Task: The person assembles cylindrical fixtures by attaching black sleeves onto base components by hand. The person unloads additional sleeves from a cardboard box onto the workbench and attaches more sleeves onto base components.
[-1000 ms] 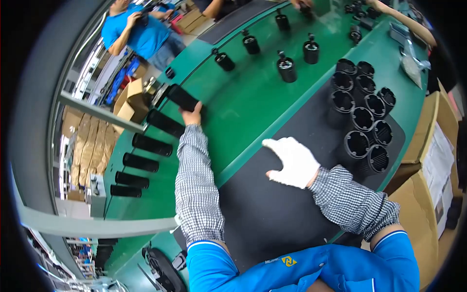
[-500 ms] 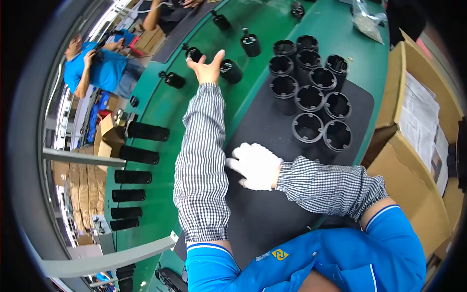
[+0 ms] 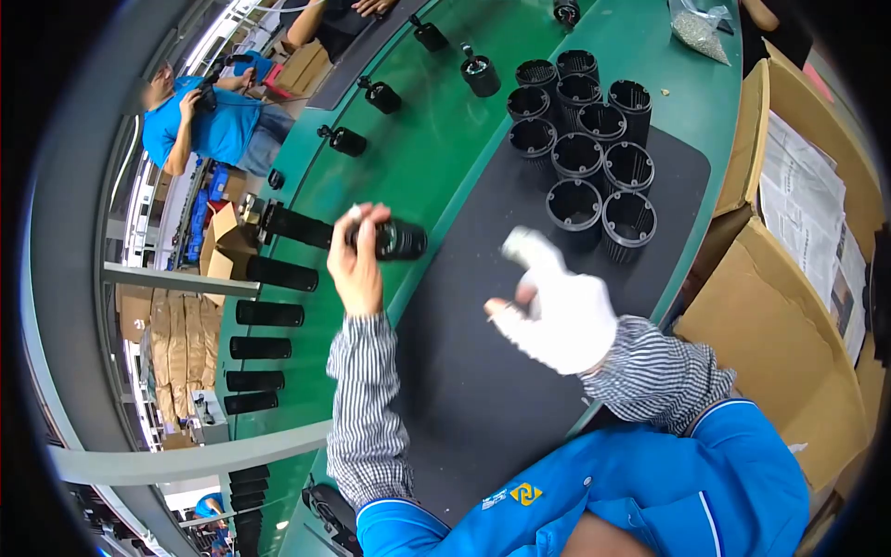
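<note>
My bare left hand (image 3: 356,265) is closed around a short black cylinder (image 3: 404,239), held above the green conveyor belt near the edge of the black mat (image 3: 464,371). Its ribbed body sticks out to the right of my fingers. My right hand (image 3: 566,316), in a white glove with a bare thumb tip, hovers over the mat. Its thumb and fingers are apart with nothing between them. Beyond it stands a group of open black cups (image 3: 574,204) with ribbed walls, upright at the far end of the mat.
Several short black cylinders with stems (image 3: 381,96) stand along the green belt (image 3: 427,121). Long black tubes (image 3: 269,313) lie in a row at the left. An open cardboard box (image 3: 770,316) is at the right, a bag of small parts (image 3: 698,35) at the far end. Other people are across the line.
My left hand has taken a black cylinder from the belt and drawn it back towards me. My right hand has lifted and moved right, its fingers now spread.
</note>
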### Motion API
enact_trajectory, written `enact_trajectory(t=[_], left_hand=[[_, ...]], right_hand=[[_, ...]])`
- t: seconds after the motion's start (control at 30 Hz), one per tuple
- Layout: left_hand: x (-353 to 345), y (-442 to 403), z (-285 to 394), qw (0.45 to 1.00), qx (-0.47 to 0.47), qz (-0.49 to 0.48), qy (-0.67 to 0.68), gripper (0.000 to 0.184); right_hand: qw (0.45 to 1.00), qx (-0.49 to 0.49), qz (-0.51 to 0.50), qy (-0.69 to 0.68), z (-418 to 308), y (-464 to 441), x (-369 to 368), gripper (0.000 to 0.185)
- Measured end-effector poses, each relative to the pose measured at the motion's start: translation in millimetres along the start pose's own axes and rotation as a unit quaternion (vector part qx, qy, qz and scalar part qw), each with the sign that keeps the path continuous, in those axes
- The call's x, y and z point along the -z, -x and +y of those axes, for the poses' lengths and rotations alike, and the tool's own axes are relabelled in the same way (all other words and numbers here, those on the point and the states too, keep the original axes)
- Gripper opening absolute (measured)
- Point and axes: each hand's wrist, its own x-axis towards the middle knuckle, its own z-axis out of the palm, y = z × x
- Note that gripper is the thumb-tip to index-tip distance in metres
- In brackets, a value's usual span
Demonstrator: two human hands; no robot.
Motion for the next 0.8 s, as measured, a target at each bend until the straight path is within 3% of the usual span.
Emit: enact_trajectory(t=[0.1, 0.2, 0.27, 0.33, 0.4, 0.47, 0.6, 0.63, 0.73, 0.8], left_hand=[[18.8, 56.6, 10.3, 0.998, 0.060, -0.010, 0.027, 0.019], [20.1, 95.2, 0.4, 0.993, 0.089, -0.027, 0.078, 0.020], [13.0, 110.7, -7.5, 0.994, 0.066, 0.016, 0.089, 0.036], [2.0, 118.0, -10.8, 0.993, 0.000, 0.084, 0.077, 0.054], [-2.8, 130.0, -16.7, 0.993, 0.032, 0.097, 0.065, 0.079], [-8.4, 139.5, -19.6, 0.989, 0.101, 0.072, 0.085, 0.085], [-9.0, 137.9, -28.7, 0.979, 0.177, 0.085, 0.057, 0.079], [-7.7, 138.0, -30.8, 0.981, 0.160, 0.087, 0.074, 0.076], [-1.0, 136.8, -36.8, 0.983, 0.124, 0.092, 0.103, 0.066], [6.4, 135.5, -35.0, 0.983, 0.126, 0.092, 0.097, 0.061]], right_hand=[[0.988, -0.135, 0.017, 0.067, 1.7, 3.7, 13.6, 0.097], [0.973, -0.142, 0.025, 0.180, 10.0, -1.4, 9.7, 0.081], [0.964, -0.126, 0.032, 0.231, 10.6, -3.8, 10.1, 0.050], [0.953, -0.090, 0.035, 0.288, 7.6, -2.1, 11.5, 0.048], [0.947, -0.045, 0.018, 0.318, 3.8, -3.0, 9.9, 0.050], [0.930, 0.021, -0.005, 0.366, 8.6, -6.6, 3.9, 0.051], [0.985, 0.092, 0.002, 0.146, 16.7, -23.8, -25.1, 0.058], [0.993, 0.100, 0.014, 0.068, 25.2, -29.2, -39.0, 0.071], [0.994, 0.102, -0.025, 0.037, 34.3, -40.3, -60.2, 0.078], [0.995, 0.027, -0.089, 0.024, 40.6, -41.7, -66.4, 0.084]])
